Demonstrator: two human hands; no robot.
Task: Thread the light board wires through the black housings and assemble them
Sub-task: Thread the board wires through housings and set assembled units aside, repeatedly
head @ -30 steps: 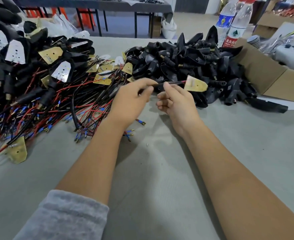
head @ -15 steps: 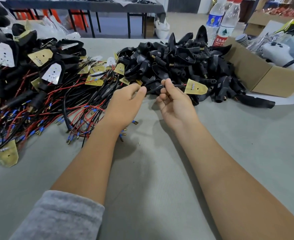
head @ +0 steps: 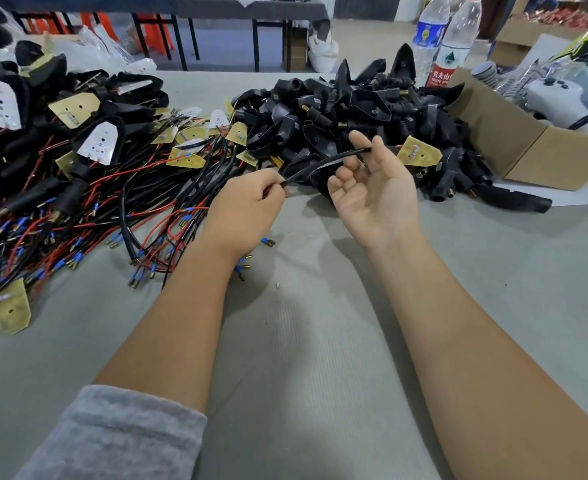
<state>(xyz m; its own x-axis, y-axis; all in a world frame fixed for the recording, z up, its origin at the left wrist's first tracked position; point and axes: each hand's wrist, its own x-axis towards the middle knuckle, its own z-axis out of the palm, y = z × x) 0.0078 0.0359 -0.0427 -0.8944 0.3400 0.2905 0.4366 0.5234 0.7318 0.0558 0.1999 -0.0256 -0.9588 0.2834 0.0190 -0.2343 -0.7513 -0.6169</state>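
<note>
We pinch the black wire [head: 323,165] near its free end in our left hand [head: 247,209], while our right hand [head: 375,192] holds it between thumb and forefinger close to the light board [head: 419,154], which juts out beyond the fingers. If our pinch slackens, the wire could slip from our fingers. The black housings [head: 348,116] lie heaped just behind both hands.
</note>
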